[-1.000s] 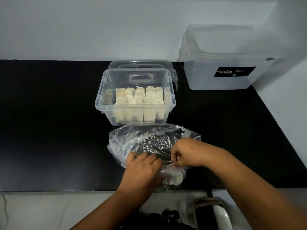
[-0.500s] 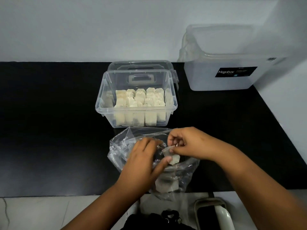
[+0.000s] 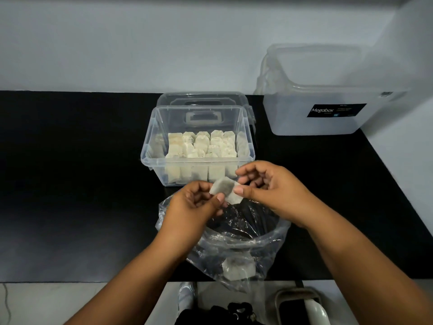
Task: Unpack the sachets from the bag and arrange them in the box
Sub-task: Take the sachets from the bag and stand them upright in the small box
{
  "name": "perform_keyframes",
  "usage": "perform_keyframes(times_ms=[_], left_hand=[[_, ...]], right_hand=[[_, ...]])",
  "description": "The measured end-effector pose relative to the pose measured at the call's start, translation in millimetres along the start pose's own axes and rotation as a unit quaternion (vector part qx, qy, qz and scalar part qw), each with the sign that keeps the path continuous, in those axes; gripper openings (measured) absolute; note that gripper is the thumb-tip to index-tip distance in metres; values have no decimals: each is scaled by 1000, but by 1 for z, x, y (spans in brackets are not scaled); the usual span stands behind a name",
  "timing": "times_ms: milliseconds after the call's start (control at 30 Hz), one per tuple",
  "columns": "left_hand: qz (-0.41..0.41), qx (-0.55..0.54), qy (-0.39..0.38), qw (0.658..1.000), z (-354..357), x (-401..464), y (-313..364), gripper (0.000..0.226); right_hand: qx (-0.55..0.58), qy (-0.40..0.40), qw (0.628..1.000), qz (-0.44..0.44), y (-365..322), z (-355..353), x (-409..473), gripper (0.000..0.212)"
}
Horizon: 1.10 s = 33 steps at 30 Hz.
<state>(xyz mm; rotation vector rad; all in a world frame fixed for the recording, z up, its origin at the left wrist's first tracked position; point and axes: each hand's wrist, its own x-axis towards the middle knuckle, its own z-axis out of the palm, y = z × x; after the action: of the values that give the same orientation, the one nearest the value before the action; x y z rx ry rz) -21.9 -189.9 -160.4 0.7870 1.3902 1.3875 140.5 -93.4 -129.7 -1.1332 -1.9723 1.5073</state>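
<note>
Just above the bag's (image 3: 236, 245) rim, both hands pinch one sachet (image 3: 225, 189).

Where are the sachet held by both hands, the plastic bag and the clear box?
sachet (image 3: 225, 189): head view, middle of its face.
plastic bag (image 3: 276, 235): head view, right rim.
clear box (image 3: 150, 158): head view, front left rim.

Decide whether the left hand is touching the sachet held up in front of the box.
Touching. The head view shows the left hand pinching one end of the sachet with thumb and fingers, while the right hand pinches the other end.
</note>
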Motion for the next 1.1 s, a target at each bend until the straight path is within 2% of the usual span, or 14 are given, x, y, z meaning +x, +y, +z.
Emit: perform_keyframes(times_ms=[67, 167, 233, 367, 433, 500, 600, 700, 767, 833, 933, 1100], left_hand=[[3, -61, 14, 998, 0, 1, 6, 11], [2, -130, 29, 991, 0, 4, 15, 13], [2, -157, 36, 987, -2, 7, 19, 13], [6, -164, 41, 986, -9, 14, 28, 12], [36, -133, 60, 989, -19, 20, 32, 12], [92, -45, 93, 990, -35, 29, 36, 11], [181, 119, 164, 962, -66, 44, 41, 6], [221, 262, 236, 909, -94, 59, 46, 8], [204, 311, 254, 893, -110, 70, 47, 15], [153, 311, 238, 907, -120, 80, 45, 24], [88, 257, 204, 941, -124, 86, 42, 30], [71, 208, 173, 960, -126, 85, 36, 20]], right_hand=[[30, 1, 999, 21, -2, 3, 1, 31], [77, 29, 996, 36, -6, 11, 4, 15], [106, 60, 992, 28, -11, 17, 9, 6], [122, 86, 989, -12, -30, 21, 27, 6], [97, 91, 990, -44, -44, 19, 39, 11], [53, 100, 991, -73, -57, 14, 53, 12], [-68, 94, 989, -90, -70, 7, 77, 13], [-214, 37, 973, -75, -73, 8, 105, 8], [-279, -21, 958, -60, -74, 14, 123, 5], [-317, -87, 943, -44, -75, 24, 137, 2], [-338, -175, 925, -10, -74, 41, 155, 6], [-387, -290, 874, 44, -66, 64, 177, 9]])
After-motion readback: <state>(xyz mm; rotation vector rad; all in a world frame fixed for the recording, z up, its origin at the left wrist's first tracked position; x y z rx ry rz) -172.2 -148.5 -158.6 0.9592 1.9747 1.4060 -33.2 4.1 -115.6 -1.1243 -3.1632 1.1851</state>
